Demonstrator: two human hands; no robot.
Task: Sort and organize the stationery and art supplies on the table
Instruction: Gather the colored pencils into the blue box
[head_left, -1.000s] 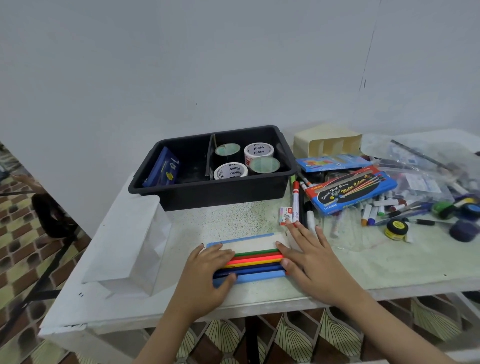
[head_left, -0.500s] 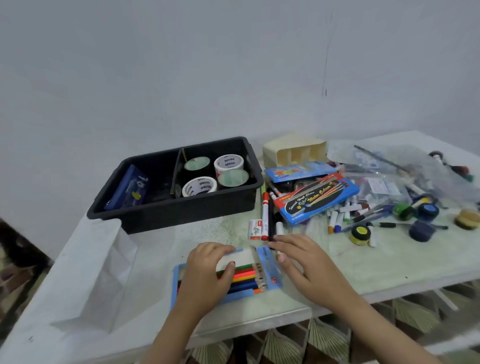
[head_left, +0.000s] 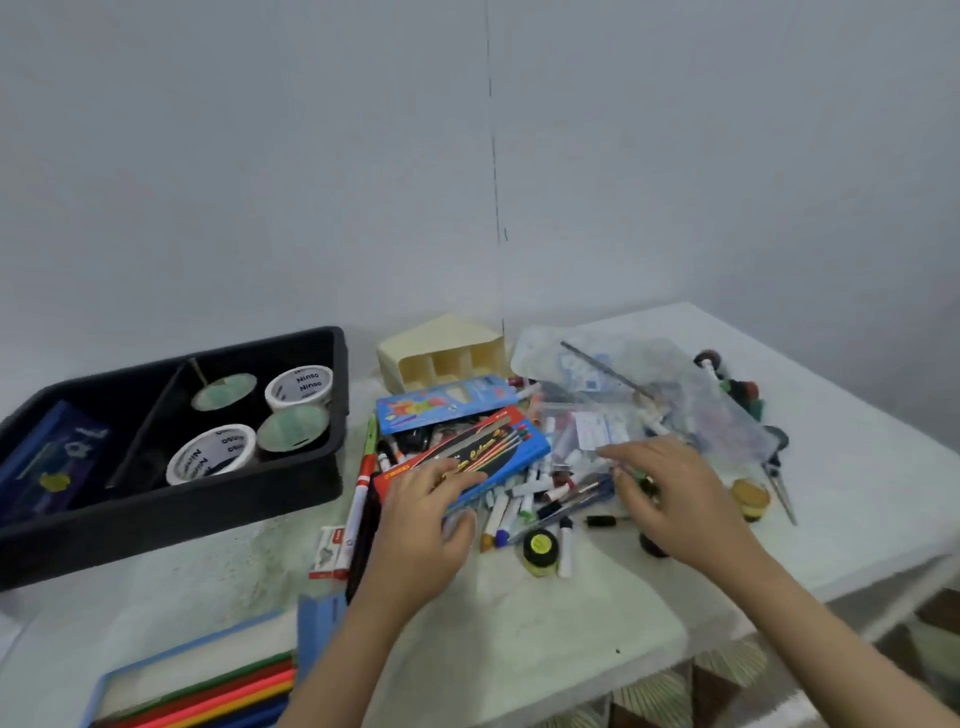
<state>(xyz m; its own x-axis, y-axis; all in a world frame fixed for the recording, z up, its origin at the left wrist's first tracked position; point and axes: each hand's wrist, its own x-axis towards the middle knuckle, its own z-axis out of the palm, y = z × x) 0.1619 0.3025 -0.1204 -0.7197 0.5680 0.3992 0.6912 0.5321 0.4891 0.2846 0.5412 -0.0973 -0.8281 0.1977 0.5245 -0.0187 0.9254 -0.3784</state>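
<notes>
A heap of markers (head_left: 524, 501), pens and small paint pots (head_left: 540, 545) lies at the middle right of the white table (head_left: 545, 634). On its left side rests a red and blue coloured pencil box (head_left: 483, 449). My left hand (head_left: 421, 535) holds that box's near edge, fingers on top and thumb at the edge. My right hand (head_left: 670, 499) hovers over the heap with its fingers spread and holds nothing. An open blue case of coloured pencils (head_left: 208, 686) lies at the bottom left, apart from both hands.
A black tray (head_left: 171, 519) at the left holds tape rolls (head_left: 213, 452) and a dark blue box (head_left: 47, 462). Behind the heap stand a cream organizer (head_left: 441, 353), another blue box (head_left: 441, 402) and a clear plastic bag (head_left: 660, 395). The table's edge runs close on the right.
Both hands left the open pencil case and moved right to the heap. The view swung right, so the case now sits at the bottom left.
</notes>
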